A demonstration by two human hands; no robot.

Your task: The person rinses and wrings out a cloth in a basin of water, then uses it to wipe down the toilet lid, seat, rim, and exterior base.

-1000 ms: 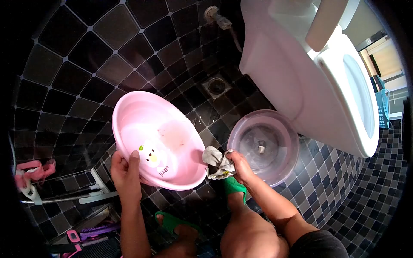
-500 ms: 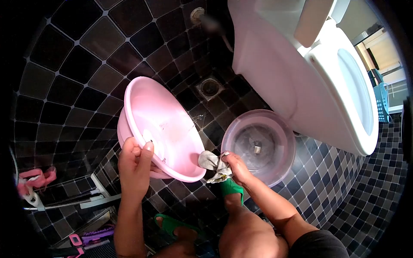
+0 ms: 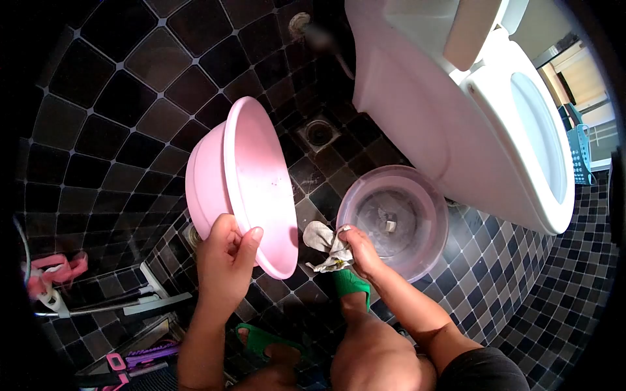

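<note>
My left hand (image 3: pixel 228 260) grips the near rim of a pink basin (image 3: pixel 267 176), thumb inside and fingers behind. The basin is tipped steeply on its side, its opening turned to the right, and small dark specks show on the inner wall. In my right hand (image 3: pixel 358 251) is a crumpled whitish rag (image 3: pixel 329 246) with dark and yellow marks, hanging just right of the basin's lower edge. Beyond that hand, a translucent pinkish tub (image 3: pixel 427 251) stands on the floor with a small pale block (image 3: pixel 390 226) in it.
A white toilet (image 3: pixel 456 143) fills the upper right. A floor drain (image 3: pixel 319 133) lies between basin and toilet. Green slippers (image 3: pixel 352 287) are on my feet. At lower left are a metal rack (image 3: pixel 153 303), a pink cloth (image 3: pixel 62 267) and a purple-and-pink item (image 3: pixel 140 358).
My left hand has moved right and tipped the pink basin further upright, so more of its outer side shows. My right hand and the rag have barely moved.
</note>
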